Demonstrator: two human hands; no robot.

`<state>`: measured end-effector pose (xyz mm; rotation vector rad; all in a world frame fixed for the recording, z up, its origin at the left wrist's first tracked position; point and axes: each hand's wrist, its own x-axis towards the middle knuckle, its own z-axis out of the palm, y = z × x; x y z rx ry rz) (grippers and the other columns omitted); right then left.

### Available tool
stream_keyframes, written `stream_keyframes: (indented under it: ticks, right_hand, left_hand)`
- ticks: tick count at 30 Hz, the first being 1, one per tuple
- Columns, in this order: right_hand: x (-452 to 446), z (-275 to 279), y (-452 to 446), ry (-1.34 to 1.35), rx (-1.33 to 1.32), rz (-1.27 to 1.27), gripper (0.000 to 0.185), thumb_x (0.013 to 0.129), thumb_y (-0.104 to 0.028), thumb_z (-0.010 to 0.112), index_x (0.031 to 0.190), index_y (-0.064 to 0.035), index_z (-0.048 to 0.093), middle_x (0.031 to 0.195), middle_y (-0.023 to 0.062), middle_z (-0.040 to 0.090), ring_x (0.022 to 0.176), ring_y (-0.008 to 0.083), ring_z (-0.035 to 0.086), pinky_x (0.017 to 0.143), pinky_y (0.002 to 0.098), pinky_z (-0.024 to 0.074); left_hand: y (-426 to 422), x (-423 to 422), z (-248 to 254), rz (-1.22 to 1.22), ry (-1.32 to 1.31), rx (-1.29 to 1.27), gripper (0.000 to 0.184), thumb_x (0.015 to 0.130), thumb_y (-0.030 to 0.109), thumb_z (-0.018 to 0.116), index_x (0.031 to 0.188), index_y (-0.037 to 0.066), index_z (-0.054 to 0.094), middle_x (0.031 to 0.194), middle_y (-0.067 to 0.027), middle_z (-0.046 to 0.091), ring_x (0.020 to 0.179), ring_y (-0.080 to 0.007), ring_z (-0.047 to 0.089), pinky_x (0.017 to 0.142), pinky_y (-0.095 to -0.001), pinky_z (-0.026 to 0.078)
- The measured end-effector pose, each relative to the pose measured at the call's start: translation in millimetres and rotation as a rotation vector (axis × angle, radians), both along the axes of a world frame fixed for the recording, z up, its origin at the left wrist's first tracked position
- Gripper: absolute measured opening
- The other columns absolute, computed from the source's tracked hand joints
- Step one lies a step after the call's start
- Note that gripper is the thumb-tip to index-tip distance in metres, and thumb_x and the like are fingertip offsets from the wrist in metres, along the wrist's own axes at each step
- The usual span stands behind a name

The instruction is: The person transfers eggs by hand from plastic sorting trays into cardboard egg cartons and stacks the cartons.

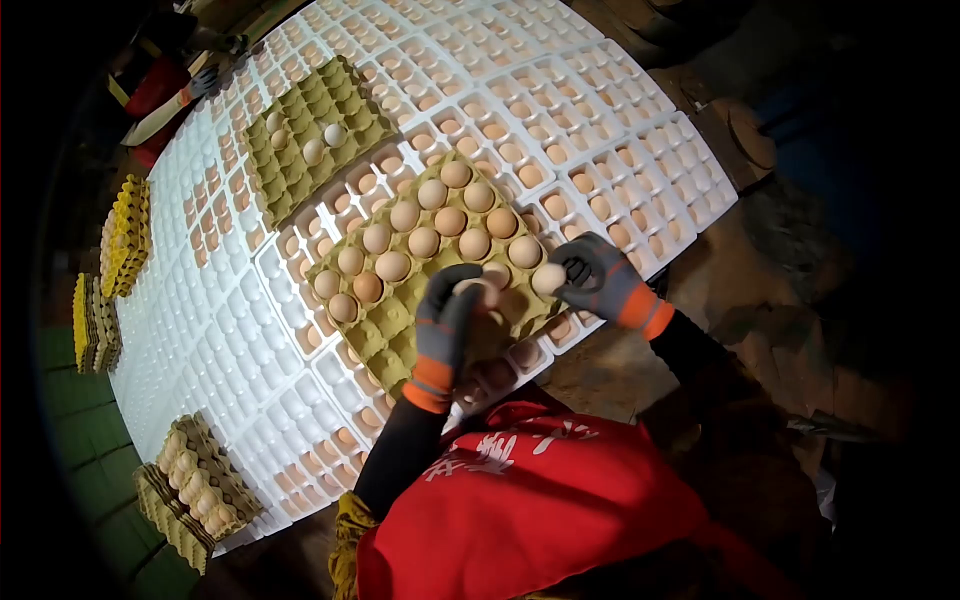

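Note:
A yellow-green egg tray (381, 345) lies on white plastic trays, its far rows full of eggs and several nearer cups without any. My left hand (445, 325), in a grey glove with an orange cuff, is over the tray's near part with its fingers closed round an egg (480, 291). At the tray's right edge my right hand (603, 282), gloved alike, has its fingertips on a pale egg (549, 279). Between the hands another egg (496, 274) shows partly.
Behind is a second green tray (290, 190) with a few eggs. White plastic trays (240, 330) with egg-filled compartments cover the table. Stacked egg trays stand at the left (125, 235) and lower left (205, 480). Another person's gloved hand (203, 83) is at the upper left.

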<state>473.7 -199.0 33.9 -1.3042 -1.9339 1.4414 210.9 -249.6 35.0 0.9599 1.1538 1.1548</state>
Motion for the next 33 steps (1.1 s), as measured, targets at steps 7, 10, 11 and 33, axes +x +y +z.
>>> stream_keyframes:
  ticks: [7, 10, 11, 33]
  right_hand:
    - [-3.5, 6.3, 31.0, 0.545, -0.311, -0.144, 0.052, 0.084, -0.008, 0.064, 0.134, -0.0040, 0.051, 0.129, 0.0074, 0.055, 0.118, 0.0214, 0.057, 0.097, 0.0342, 0.0495]
    - [-32.0, 14.3, 36.5, -0.261, 0.479, 0.171, 0.047, 0.080, -0.012, 0.073, 0.126, -0.0140, 0.061, 0.122, 0.0094, 0.057, 0.113, 0.0275, 0.060, 0.097, 0.0394, 0.0491]
    - [-37.3, 10.5, 35.4, -0.567, 0.656, 0.234, 0.051, 0.076, -0.013, 0.079, 0.124, -0.0164, 0.063, 0.126, 0.0111, 0.058, 0.113, 0.0314, 0.060, 0.099, 0.0421, 0.0480]
    - [-93.3, 40.3, 32.9, -0.040, 0.160, -0.335, 0.053, 0.078, -0.014, 0.080, 0.126, -0.0061, 0.061, 0.113, 0.0080, 0.067, 0.092, 0.0175, 0.067, 0.081, 0.0328, 0.0551]
  left_hand:
    - [26.0, 23.8, 1.1, -0.170, 1.224, 0.316, 0.049, 0.081, 0.028, 0.074, 0.120, 0.004, 0.056, 0.107, -0.0169, 0.058, 0.094, -0.0366, 0.061, 0.078, -0.0431, 0.053]
    - [32.4, 23.9, -0.1, -0.221, 1.288, 0.280, 0.045, 0.083, 0.025, 0.072, 0.118, 0.005, 0.053, 0.104, -0.0153, 0.060, 0.088, -0.0335, 0.064, 0.071, -0.0420, 0.055]
    - [30.3, 16.9, -1.3, -0.179, 0.952, 0.144, 0.042, 0.084, 0.022, 0.070, 0.118, 0.004, 0.054, 0.108, -0.0139, 0.060, 0.087, -0.0297, 0.065, 0.071, -0.0384, 0.055]
    - [18.2, -69.5, 28.1, 0.025, 1.183, 0.574, 0.033, 0.075, 0.038, 0.075, 0.098, 0.015, 0.071, 0.112, -0.0131, 0.063, 0.097, -0.0332, 0.063, 0.075, -0.0410, 0.054]
